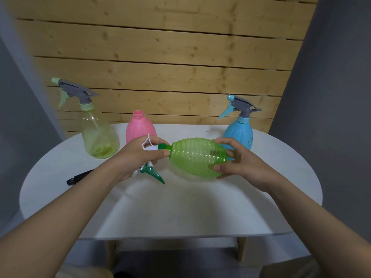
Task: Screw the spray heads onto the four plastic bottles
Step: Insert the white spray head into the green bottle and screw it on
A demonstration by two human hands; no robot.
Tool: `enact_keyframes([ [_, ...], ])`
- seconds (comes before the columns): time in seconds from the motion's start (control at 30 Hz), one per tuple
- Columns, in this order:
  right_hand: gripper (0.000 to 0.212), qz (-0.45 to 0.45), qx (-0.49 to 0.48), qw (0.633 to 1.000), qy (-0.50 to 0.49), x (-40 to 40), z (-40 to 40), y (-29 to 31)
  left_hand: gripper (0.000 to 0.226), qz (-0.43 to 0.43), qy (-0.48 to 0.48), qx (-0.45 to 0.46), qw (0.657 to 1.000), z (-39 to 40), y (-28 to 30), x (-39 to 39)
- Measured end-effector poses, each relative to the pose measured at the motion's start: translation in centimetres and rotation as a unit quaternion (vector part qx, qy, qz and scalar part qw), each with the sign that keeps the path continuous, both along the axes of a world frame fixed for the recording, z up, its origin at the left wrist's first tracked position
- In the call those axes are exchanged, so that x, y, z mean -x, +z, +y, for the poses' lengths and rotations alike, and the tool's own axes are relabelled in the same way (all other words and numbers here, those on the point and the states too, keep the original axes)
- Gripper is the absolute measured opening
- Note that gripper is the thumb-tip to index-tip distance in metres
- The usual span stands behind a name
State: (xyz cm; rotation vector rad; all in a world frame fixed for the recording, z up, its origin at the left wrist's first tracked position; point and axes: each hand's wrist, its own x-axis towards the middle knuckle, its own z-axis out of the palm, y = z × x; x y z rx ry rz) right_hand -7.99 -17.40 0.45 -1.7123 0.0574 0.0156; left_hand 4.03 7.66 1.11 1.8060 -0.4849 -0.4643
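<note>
Head view: green bottle held sideways for threading, base gripped at 3 o'clock by right hand; spray head clenched at 9 o'clock by left hand.

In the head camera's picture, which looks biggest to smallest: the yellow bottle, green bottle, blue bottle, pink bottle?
1. yellow bottle
2. green bottle, though it's nearer the camera
3. blue bottle
4. pink bottle, partly hidden, so unsure

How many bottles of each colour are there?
Yellow bottle: 1
Pink bottle: 1
Blue bottle: 1
Green bottle: 1
Total: 4
</note>
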Motion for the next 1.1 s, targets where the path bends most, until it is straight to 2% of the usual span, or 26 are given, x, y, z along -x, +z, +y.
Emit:
enact_keyframes([
  [0.1, 0.039, 0.010, 0.025, 1.000, -0.015, 0.0, 0.1, 0.2, 0.034, -0.009, -0.025, -0.016, 1.000, 0.1, 0.1, 0.0],
  [0.17, 0.041, 0.016, 0.046, 0.999, -0.016, 0.0, 0.1, 0.4, 0.032, -0.008, -0.040, -0.033, 0.999, 0.1, 0.0, 0.2],
  [0.33, 0.079, 0.097, 0.090, 0.991, -0.013, -0.1, 0.4, 0.3, 0.023, -0.023, -0.053, -0.063, 0.996, 0.2, -0.3, 0.4],
  [0.5, 0.100, 0.146, 0.087, 0.985, 0.015, 0.2, 0.3, -0.2, 0.023, -0.046, -0.041, -0.060, 0.996, -0.1, -0.8, 0.4],
  [0.67, 0.070, 0.024, 0.024, 0.999, -0.005, 0.4, 0.2, -0.3, 0.022, -0.003, -0.009, -0.041, 0.999, -0.2, -1.0, 0.0],
  [0.77, 0.056, 0.013, 0.024, 1.000, -0.008, 0.3, 0.2, 0.0, 0.022, -0.007, -0.025, -0.057, 0.998, 0.0, -0.9, -0.2],
  [0.8, 0.055, 0.021, 0.028, 0.999, -0.006, 0.4, 0.2, 0.2, 0.022, -0.009, -0.031, -0.063, 0.998, 0.0, -0.9, -0.1],
  [0.97, 0.080, 0.081, 0.098, 0.992, -0.011, 0.1, 0.2, 0.3, 0.020, -0.023, -0.042, -0.081, 0.996, -0.1, -1.4, 0.2],
  [1.1, 0.075, 0.042, 0.061, 0.997, -0.004, 0.2, 0.2, 0.3, 0.020, 0.000, -0.028, -0.060, 0.998, 0.0, -1.5, -0.1],
])
